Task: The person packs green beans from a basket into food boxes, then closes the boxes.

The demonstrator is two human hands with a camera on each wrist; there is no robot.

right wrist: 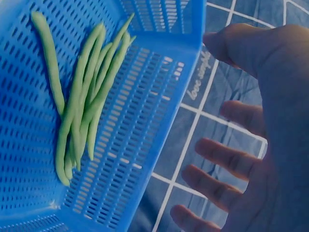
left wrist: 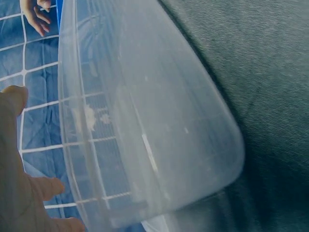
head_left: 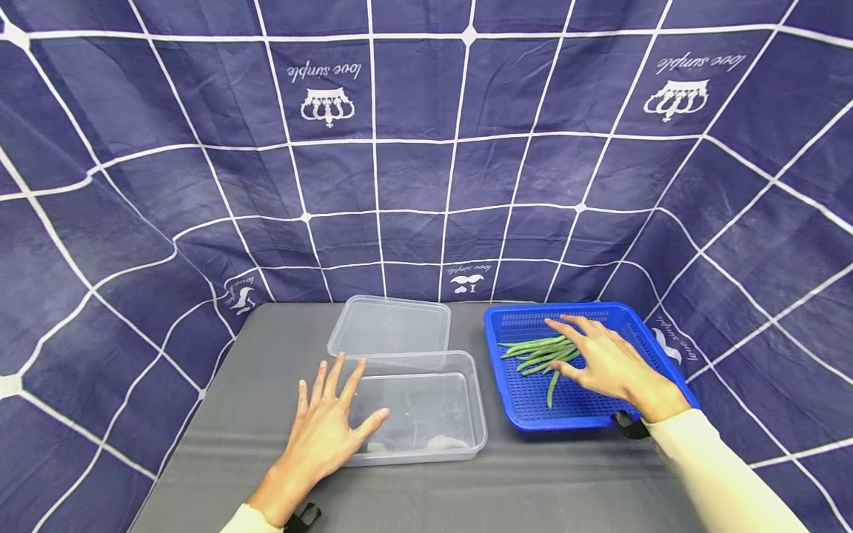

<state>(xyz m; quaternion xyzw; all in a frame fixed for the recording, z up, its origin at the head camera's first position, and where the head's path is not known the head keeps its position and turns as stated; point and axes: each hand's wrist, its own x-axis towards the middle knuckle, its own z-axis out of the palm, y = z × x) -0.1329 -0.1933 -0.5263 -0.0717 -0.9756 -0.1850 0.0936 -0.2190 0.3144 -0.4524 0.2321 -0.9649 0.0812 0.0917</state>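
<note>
Over the near-left part of a clear plastic container [head_left: 426,403], my left hand [head_left: 326,426] is held with its fingers spread and nothing in them. The container's wall also fills the middle of the left wrist view. On the right, several green beans [right wrist: 82,106] lie in a loose bunch in a blue plastic basket [head_left: 533,423], one of them apart at an angle. Above this basket hovers my right hand [head_left: 609,363], fingers spread and holding nothing. In the head view it covers part of the beans.
Behind the container lies a clear plastic lid [head_left: 393,326], close to its far rim. Everything rests on a grey cloth surface [head_left: 266,370]. A dark blue curtain [head_left: 413,178] with white grid lines rises behind and along both sides.
</note>
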